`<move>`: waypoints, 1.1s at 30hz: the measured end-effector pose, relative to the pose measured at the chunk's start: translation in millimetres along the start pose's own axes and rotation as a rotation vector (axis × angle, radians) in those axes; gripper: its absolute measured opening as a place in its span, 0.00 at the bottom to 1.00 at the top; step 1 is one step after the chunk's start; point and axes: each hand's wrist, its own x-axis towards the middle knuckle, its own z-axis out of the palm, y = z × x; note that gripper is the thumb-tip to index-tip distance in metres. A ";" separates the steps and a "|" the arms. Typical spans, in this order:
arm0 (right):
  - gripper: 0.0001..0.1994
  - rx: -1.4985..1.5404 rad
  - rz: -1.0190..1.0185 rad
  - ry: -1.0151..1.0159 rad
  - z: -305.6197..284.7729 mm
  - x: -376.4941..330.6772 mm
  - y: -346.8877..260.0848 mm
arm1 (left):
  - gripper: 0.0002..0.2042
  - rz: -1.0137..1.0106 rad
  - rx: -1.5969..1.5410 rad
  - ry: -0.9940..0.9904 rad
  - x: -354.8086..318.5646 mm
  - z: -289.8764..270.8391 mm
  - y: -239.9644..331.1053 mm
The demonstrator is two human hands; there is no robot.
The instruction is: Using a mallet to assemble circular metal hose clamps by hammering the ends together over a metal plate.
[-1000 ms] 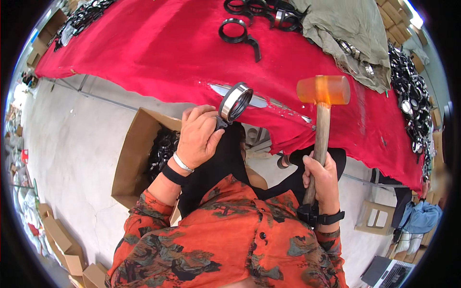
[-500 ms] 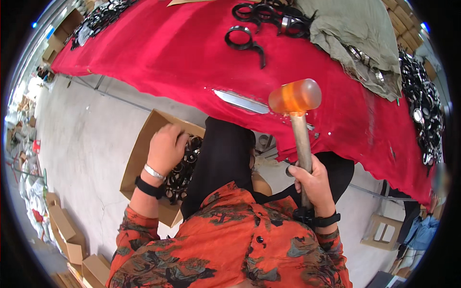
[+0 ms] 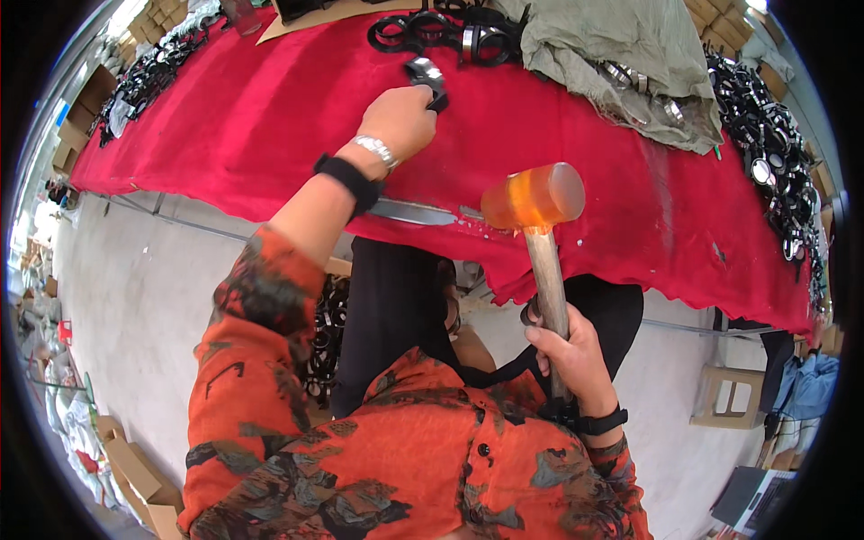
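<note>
My left hand [image 3: 396, 119] reaches far over the red cloth-covered table [image 3: 270, 117] and grips a black ring-shaped part with a metal piece [image 3: 425, 76]. My right hand [image 3: 569, 355] holds the wooden handle of an orange rubber mallet [image 3: 533, 196], its head raised upright just above the table's near edge. A flat metal plate [image 3: 412, 212] lies on the cloth edge between my two hands.
A pile of black rings [image 3: 450, 31] sits at the table's far middle beside an olive cloth [image 3: 621, 54]. More black rings [image 3: 774, 153] line the right end and the far left [image 3: 144, 76]. A box of rings [image 3: 324, 342] stands on the floor below.
My left hand rose from the floor box and stretched forward across the table to a black ring part. The mallet stayed raised, shifting slightly right.
</note>
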 end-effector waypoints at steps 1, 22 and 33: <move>0.12 0.007 0.009 -0.004 0.2 0.5 0.8 | 0.07 0.013 -0.217 0.000 -16.3 -5.9 0.8; 0.15 -0.532 -0.327 0.220 38.6 -19.8 -46.1 | 0.11 -0.245 -1.401 0.037 -183.7 60.2 -5.3; 0.18 -0.744 -0.471 0.122 67.2 -3.2 -67.5 | 0.12 -0.256 -1.222 0.036 -185.4 61.1 -7.0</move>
